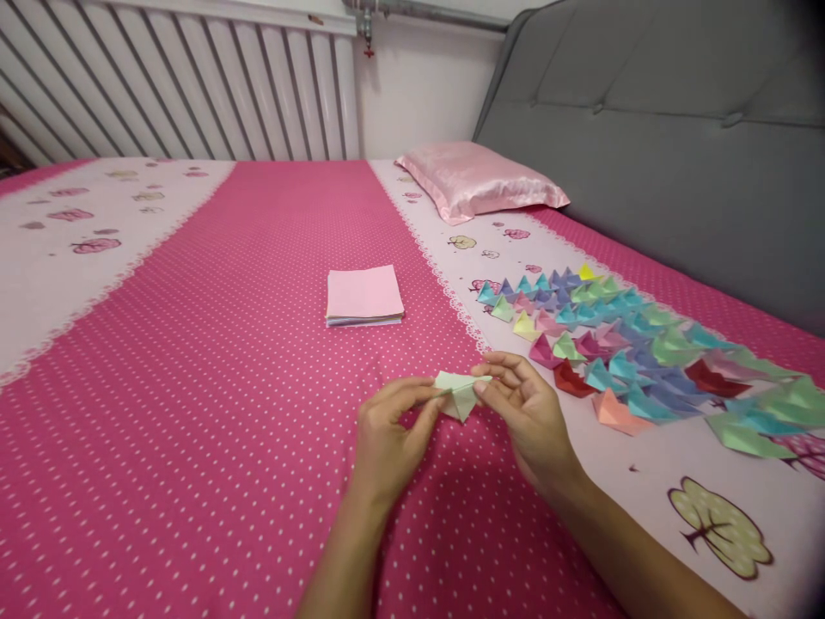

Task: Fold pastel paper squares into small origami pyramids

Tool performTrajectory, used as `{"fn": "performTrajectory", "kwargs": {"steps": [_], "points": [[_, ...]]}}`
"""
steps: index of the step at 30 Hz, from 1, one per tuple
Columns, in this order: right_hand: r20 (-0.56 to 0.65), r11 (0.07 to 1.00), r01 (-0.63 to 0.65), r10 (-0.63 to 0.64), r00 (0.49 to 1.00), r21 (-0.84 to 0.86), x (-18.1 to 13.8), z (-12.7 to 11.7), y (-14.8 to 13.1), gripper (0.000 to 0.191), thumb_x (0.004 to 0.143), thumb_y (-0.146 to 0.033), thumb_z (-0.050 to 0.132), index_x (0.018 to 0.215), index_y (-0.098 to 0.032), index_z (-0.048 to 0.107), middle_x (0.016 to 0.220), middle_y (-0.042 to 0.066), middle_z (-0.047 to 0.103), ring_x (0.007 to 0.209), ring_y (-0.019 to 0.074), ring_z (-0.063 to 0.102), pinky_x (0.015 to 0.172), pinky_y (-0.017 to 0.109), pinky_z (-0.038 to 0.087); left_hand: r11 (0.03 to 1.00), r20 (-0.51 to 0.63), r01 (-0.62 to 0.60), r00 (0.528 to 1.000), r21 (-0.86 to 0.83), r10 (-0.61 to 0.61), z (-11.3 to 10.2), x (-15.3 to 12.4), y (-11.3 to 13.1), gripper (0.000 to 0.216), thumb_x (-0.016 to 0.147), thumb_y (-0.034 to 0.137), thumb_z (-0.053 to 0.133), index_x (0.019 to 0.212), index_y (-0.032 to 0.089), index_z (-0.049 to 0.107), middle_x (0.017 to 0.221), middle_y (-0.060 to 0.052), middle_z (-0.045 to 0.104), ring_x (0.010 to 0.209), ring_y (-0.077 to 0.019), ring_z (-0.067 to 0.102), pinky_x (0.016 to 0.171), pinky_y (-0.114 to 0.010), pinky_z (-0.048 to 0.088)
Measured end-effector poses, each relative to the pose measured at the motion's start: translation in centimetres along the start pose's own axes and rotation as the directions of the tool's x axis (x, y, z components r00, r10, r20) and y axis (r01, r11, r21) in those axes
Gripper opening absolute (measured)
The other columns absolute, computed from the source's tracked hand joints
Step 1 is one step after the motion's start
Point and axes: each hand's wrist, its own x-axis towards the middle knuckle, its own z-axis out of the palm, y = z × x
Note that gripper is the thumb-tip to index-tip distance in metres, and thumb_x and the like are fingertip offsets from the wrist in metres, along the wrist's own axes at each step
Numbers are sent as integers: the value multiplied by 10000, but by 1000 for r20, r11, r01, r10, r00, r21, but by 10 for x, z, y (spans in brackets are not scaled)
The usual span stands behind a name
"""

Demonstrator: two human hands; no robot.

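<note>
A small pale green folded paper piece [459,392] is held between both hands just above the pink dotted bedsheet [225,387]. My left hand [387,434] pinches its left end with thumb and fingers. My right hand [525,408] pinches its right end, fingers curled. Behind them lies a flat stack of square paper sheets [363,295], pink on top. To the right, several folded paper boats [632,352] in blue, green, pink, red and yellow lie in rows on the white strip of the sheet.
A pink satin pillow [480,179] rests at the head of the bed against the grey padded headboard [663,120]. A white radiator [180,86] lines the far wall. A tree print [718,526] marks the sheet at lower right.
</note>
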Motion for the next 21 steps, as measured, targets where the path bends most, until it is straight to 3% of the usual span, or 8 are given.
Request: {"fn": "performTrajectory", "kwargs": {"steps": [3,6,10,17,21], "points": [[23,1000,6,-5,1000,-14,-1,0,-1,329,707,-269,686,996,-215,537,853,19,603,746,144,608,662,276,525,982,34,159,987,-102,-156,0,1,1,163,802,291,585,843,179,697,830,-50,707,732,-156,635,671,-274,504],[52,1000,7,-6,999,-19,-1,1,-2,339,704,-258,681,1005,-217,529,838,16,595,716,141,598,646,278,523,958,57,244,970,-152,-238,1,1,0,201,817,331,561,812,162,670,732,-26,679,652,-138,601,626,-250,471],[69,999,31,-29,997,-28,-1,1,-2,353,692,-221,677,1011,-216,527,849,18,602,730,140,593,661,277,513,925,79,282,959,-257,-270,2,1,-1,200,824,334,548,824,155,639,750,-27,662,674,-133,600,632,-238,463],[117,998,58,-55,992,-18,-2,2,-5,339,707,-186,645,1018,-221,517,818,0,592,709,130,583,650,267,506,871,81,317,947,-376,-310,2,2,0,361,822,294,556,1162,180,508,708,-5,623,613,-112,580,547,-207,441],[111,998,69,-68,991,-6,-2,2,-5,335,707,-174,645,1016,-221,524,812,2,589,718,132,583,656,267,505,937,56,259,966,-232,-253,0,1,-2,199,824,266,538,960,173,648,867,-64,649,718,-136,602,614,-243,477]]}}
